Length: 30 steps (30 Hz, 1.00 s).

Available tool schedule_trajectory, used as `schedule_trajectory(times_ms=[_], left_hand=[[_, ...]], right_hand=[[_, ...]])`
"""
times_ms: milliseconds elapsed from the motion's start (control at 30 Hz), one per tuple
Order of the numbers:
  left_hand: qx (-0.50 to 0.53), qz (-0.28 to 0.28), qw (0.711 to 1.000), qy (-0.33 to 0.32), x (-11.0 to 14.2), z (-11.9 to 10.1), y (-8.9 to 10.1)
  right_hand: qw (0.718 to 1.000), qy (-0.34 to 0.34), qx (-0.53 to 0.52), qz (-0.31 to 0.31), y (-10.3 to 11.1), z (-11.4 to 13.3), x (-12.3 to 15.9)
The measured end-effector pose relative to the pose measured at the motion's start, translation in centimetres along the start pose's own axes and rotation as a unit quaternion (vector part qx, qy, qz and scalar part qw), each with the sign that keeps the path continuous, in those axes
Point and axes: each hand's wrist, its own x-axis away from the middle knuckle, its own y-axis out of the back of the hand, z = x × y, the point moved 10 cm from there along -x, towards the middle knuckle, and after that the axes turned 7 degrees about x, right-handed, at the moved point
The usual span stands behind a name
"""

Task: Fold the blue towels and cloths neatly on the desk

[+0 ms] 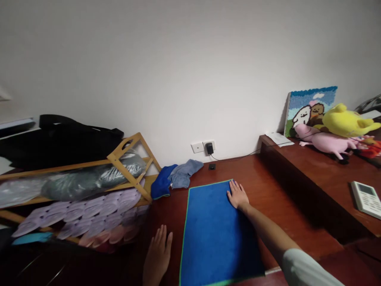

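Observation:
A blue cloth (208,234) with a green edge lies spread flat on the reddish-brown wooden desk (256,174). My right hand (237,194) rests on its far right corner, palm down with the fingers stretched out. To the left of the cloth is my left hand (158,254), open and apart from it, holding nothing. Beyond the cloth, against the wall, a crumpled dark blue cloth (162,182) and a crumpled grey-blue cloth (185,173) lie side by side. My right forearm shades the cloth's near right part.
On the left stands a wooden rack (139,159) with plastic-wrapped bundles, lilac slippers (98,206) and a black bag (74,139). A black plug (210,148) sits in the wall socket. The raised ledge at right bears plush toys (326,139), a picture (312,103) and a white remote-like device (366,198).

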Motion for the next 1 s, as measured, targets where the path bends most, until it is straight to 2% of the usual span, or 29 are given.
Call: schedule_trajectory(times_ms=[100, 167, 300, 433, 600, 667, 733, 800, 867, 900, 967, 1000], left_hand=[[-0.001, -0.034, 0.999, 0.042, 1.4, -0.2, 1.4], [0.000, -0.041, 0.998, 0.057, 0.9, -0.9, 1.9], [0.007, -0.048, 0.998, 0.045, -0.2, -1.7, 2.4], [0.007, -0.062, 0.997, 0.047, 0.0, -1.1, 2.3], [0.009, -0.028, 0.997, 0.075, -0.3, 0.0, 1.5], [0.009, -0.024, 0.995, 0.092, -1.5, -1.2, 1.6], [0.019, -0.020, 0.997, 0.066, -3.4, -5.4, 1.5], [0.038, 0.007, 0.999, -0.015, -5.6, -12.7, 0.3], [0.054, 0.065, 0.992, -0.094, -7.3, -20.6, -2.1], [0.055, 0.093, 0.988, -0.112, -8.0, -23.8, -3.5], [0.043, 0.138, 0.983, -0.116, -8.8, -27.8, -6.0], [0.033, 0.150, 0.982, -0.108, -8.9, -28.6, -7.0]], right_hand=[[1.000, -0.009, -0.006, 0.014, 0.3, 0.1, 0.3], [1.000, -0.019, -0.010, 0.021, 0.8, 0.3, 1.0], [0.999, -0.045, -0.007, 0.016, 1.1, 0.2, 3.7], [1.000, -0.028, -0.001, 0.011, -0.1, 0.2, 6.6], [1.000, -0.008, -0.013, 0.003, -0.3, 0.5, 7.5], [1.000, 0.000, -0.023, 0.002, 0.1, 0.8, 7.5], [1.000, 0.000, -0.027, 0.003, 0.3, 0.8, 7.5], [1.000, 0.000, -0.024, 0.002, 0.5, 0.7, 7.5], [1.000, 0.002, -0.018, 0.001, 0.5, 0.7, 7.6], [1.000, 0.006, -0.016, 0.002, 0.4, 0.7, 7.5], [1.000, 0.011, -0.011, 0.004, 0.1, 0.7, 7.4], [1.000, 0.012, -0.008, 0.006, -0.1, 0.7, 7.4]])
